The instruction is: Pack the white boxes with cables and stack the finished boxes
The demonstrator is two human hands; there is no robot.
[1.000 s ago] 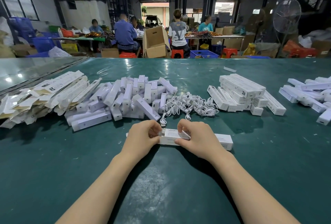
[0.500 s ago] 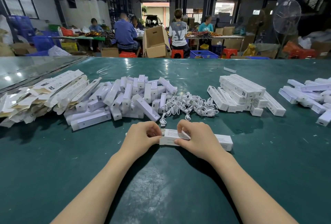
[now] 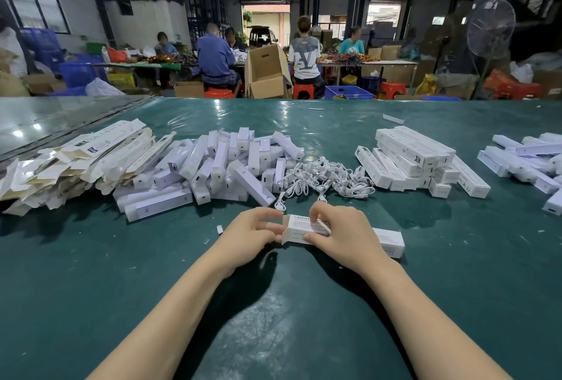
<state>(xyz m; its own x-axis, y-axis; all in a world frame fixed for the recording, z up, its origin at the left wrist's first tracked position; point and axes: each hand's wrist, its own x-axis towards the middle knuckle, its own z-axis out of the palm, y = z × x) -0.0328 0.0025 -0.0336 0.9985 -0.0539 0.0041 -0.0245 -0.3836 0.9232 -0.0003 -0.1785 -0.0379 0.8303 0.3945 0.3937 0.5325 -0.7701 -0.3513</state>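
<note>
Left hand [image 3: 252,236] and right hand [image 3: 340,233] pinch a long white cardboard box [image 3: 386,239].
Its left end just lifted; closing looks nearly done.

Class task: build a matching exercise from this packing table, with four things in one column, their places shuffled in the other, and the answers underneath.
Things
1. cable pile
2. flat cartons
3. neat box stack
4. nearest box

Places
A. held by the left hand and right hand
B. far left of the table
C. right of the cable pile
D. mid-table, just beyond the hands

Pairs: 1-D, 2-B, 3-C, 4-A
</note>
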